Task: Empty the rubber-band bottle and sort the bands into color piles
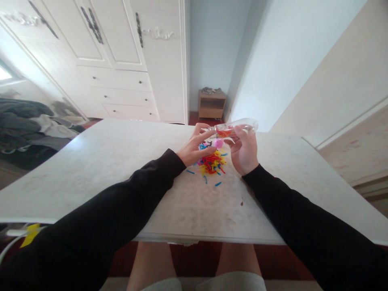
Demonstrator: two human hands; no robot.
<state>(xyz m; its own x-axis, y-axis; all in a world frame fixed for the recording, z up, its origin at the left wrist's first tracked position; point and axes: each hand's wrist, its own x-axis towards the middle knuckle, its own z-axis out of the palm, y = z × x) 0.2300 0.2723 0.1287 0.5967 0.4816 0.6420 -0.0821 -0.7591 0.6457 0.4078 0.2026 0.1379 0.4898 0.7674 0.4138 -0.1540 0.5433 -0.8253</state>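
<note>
A clear plastic bottle lies on its side above the table, its narrow end to the left. My right hand is closed around its wider part from below. Red and orange bits show inside near the neck. My left hand is at the narrow end, fingers stretched and apart, fingertips by the bottle's mouth. Its thumb reaches over a pile of small coloured strips, in red, yellow and blue, that look like little rubber bands. A pink rounded thing is beside the thumb tip; I cannot tell whether it is held.
Several blue strips lie loose in front of the pile on the white table. A small dark speck is nearer the front edge. Beyond stand a white wardrobe and a wooden nightstand. Clothes are heaped at the left.
</note>
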